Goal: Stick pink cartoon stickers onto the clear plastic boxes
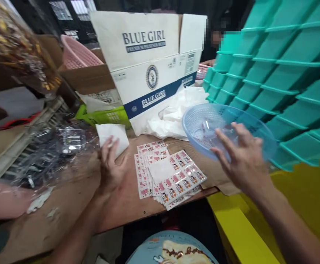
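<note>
My left hand (111,167) is raised over the left part of the table, its fingers slightly bent and the thumb apart. Behind its fingertips is a white paper sheet (121,141); whether they touch is unclear. My right hand (244,157) reaches over a blue mesh plastic basket (193,117) with its fingers spread. Just beyond these fingers, inside the basket, shows a clear plastic piece (213,124), partly hidden and blurred. Between my hands lie overlapping sticker sheets (186,179) with small red and cartoon prints, with a blank white patch (161,170) on top.
Clear plastic packaging (58,146) is heaped at left beside a lime green basket (107,115). A white Blue Girl carton (146,55) stands behind crumpled white paper (173,113). Stacked teal bins (281,84) rise at right above a yellow surface (237,220). Another person is partly visible behind.
</note>
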`<action>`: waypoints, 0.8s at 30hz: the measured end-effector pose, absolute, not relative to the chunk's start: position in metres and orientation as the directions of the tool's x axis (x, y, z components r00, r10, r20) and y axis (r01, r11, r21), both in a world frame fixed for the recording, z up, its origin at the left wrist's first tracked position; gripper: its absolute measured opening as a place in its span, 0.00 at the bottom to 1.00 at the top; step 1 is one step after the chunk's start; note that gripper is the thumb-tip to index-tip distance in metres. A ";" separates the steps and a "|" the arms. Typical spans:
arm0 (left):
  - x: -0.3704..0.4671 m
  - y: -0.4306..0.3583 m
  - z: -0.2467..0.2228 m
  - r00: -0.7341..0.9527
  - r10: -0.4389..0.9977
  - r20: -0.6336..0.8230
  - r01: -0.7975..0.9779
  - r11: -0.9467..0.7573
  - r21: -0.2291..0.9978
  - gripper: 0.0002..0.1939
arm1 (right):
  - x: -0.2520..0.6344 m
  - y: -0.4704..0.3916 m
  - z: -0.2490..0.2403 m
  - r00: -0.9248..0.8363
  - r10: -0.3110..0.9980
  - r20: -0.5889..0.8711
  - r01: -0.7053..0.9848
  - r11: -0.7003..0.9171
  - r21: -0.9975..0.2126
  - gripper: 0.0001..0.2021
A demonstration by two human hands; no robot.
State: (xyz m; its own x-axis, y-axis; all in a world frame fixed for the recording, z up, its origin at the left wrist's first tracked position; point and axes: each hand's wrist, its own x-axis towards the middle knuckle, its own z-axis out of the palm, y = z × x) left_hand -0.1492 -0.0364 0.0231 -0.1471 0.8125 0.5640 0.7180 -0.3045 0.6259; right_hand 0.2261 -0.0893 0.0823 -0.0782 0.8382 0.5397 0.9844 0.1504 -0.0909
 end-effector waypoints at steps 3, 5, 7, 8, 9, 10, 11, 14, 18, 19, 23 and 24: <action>-0.186 -0.026 0.019 -0.238 0.733 0.637 0.873 -0.125 0.470 0.55 | 0.161 -0.088 0.072 -0.351 0.808 0.473 0.833 0.500 -0.237 0.21; -0.195 -0.021 0.014 -0.173 0.802 0.572 0.876 -0.140 0.462 0.46 | 0.135 -0.079 0.074 -0.461 0.780 0.423 0.713 0.609 -0.348 0.19; -0.192 -0.018 0.013 -0.036 0.812 0.582 0.837 -0.295 0.462 0.29 | 0.132 -0.055 0.087 -0.467 0.799 0.379 0.662 0.600 -0.450 0.18; -0.184 -0.016 0.016 0.027 0.776 0.630 0.804 -0.391 0.447 0.23 | 0.139 -0.039 0.097 -0.436 0.826 0.357 0.663 0.563 -0.493 0.17; -0.174 -0.012 0.022 0.082 0.730 0.678 0.768 -0.480 0.424 0.21 | 0.150 -0.020 0.109 -0.390 0.855 0.343 0.675 0.518 -0.525 0.17; -0.160 -0.006 0.031 0.139 0.684 0.716 0.726 -0.562 0.395 0.21 | 0.162 0.000 0.121 -0.339 0.879 0.336 0.695 0.475 -0.540 0.17; -0.142 0.004 0.043 0.192 0.647 0.738 0.679 -0.631 0.376 0.23 | 0.175 0.022 0.132 -0.287 0.893 0.347 0.722 0.440 -0.535 0.16; -0.069 0.059 0.082 0.307 0.607 0.733 0.482 -0.763 0.430 0.26 | 0.207 0.088 0.153 -0.145 0.882 0.448 0.811 0.365 -0.457 0.13; 0.044 0.163 0.106 0.314 0.814 0.488 -0.014 -0.510 0.860 0.21 | 0.242 0.151 0.154 -0.055 0.835 0.548 0.888 0.291 -0.355 0.16; 0.070 0.185 0.105 0.323 0.836 0.444 -0.072 -0.446 0.892 0.18 | 0.253 0.161 0.151 -0.048 0.831 0.554 0.901 0.275 -0.335 0.16; 0.140 0.233 0.082 0.381 0.896 0.226 -0.145 -0.184 0.972 0.10 | 0.287 0.191 0.131 -0.044 0.873 0.486 0.921 0.224 -0.319 0.18; 0.149 0.237 0.076 0.394 0.907 0.145 -0.146 -0.094 0.985 0.10 | 0.292 0.197 0.124 -0.063 0.894 0.445 0.916 0.229 -0.330 0.17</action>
